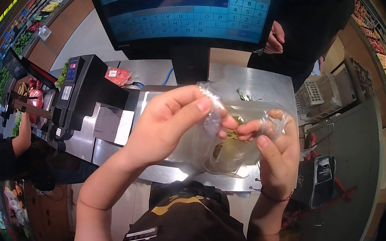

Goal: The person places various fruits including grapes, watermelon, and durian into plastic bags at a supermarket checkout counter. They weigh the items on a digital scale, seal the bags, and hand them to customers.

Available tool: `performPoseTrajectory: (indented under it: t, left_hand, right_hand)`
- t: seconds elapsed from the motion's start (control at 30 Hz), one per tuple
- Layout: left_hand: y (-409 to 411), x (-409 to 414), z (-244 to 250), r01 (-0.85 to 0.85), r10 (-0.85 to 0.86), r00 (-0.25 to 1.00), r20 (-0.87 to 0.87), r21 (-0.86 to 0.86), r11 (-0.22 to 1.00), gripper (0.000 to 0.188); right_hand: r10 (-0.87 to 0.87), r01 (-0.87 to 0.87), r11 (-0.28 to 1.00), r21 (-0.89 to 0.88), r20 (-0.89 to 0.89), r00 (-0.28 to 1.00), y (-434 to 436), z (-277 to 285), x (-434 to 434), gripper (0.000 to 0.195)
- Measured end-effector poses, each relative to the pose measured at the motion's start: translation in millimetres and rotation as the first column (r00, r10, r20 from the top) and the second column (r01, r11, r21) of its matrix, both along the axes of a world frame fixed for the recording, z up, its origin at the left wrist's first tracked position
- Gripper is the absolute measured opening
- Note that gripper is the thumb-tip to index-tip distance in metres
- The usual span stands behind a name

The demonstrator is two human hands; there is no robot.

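Note:
A clear plastic bag point(202, 150) rests over the steel weighing platform in front of me, with yellowish-green leafy produce point(227, 147) inside it. Film blurs the contents, so their exact kind is unclear. Between thumb and fingers, my left hand point(171, 121) pinches one gathered side of the bag's top. My right hand point(281, 148) has the other side bunched around its fingers, the thumb raised. The fingertips of both hands nearly meet above the produce. Some green leaves point(247, 95) show just behind the bag.
A large touchscreen point(191, 13) stands beyond the bag. To the left are a black label printer point(89, 91), a printed sheet point(112, 123) and a packaged red item point(117, 75). One person point(303, 33) stands across the counter; another person's arm point(23, 133) reaches in at far left.

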State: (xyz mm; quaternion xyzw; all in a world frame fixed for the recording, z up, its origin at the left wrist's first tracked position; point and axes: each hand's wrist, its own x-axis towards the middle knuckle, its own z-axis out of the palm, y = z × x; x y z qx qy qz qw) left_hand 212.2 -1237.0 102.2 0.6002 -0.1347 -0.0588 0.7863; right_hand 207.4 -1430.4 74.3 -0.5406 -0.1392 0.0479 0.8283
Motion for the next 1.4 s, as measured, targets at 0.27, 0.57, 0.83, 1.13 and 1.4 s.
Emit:
performPoseTrajectory:
  t: [0.27, 0.57, 0.83, 1.13, 1.4]
  left_hand:
    - [-33, 2, 30, -0.213, -0.209, 0.881, 0.423, 0.752, 0.624, 0.023]
    - [-75, 57, 61, -0.689, -0.246, 0.552, 0.796, 0.602, 0.403, 0.024]
    - [-138, 151, 2, -0.434, -0.07, 0.711, 0.7, 0.515, 0.739, 0.025]
    - [-195, 185, -44, -0.193, 0.04, 0.839, 0.543, 0.228, 0.954, 0.041]
    - [-220, 195, -42, -0.597, 0.131, 0.551, 0.824, 0.281, 0.751, 0.038]
  right_hand:
    - [0.012, -0.015, 0.999, -0.052, -0.047, 0.999, 6, 13, 12, 0.046]
    - [-0.101, 0.19, 0.883, -0.429, 0.223, 0.97, -35, 78, 60, 0.025]
    - [-0.197, 0.205, 0.965, -0.165, 0.063, 0.978, -115, 80, 101, 0.027]
    - [-0.236, 0.213, 0.441, -0.872, 0.117, 0.965, -150, 85, 154, 0.021]
    - [-0.271, 0.272, 0.373, -0.887, 0.176, 0.946, -166, 74, 169, 0.03]
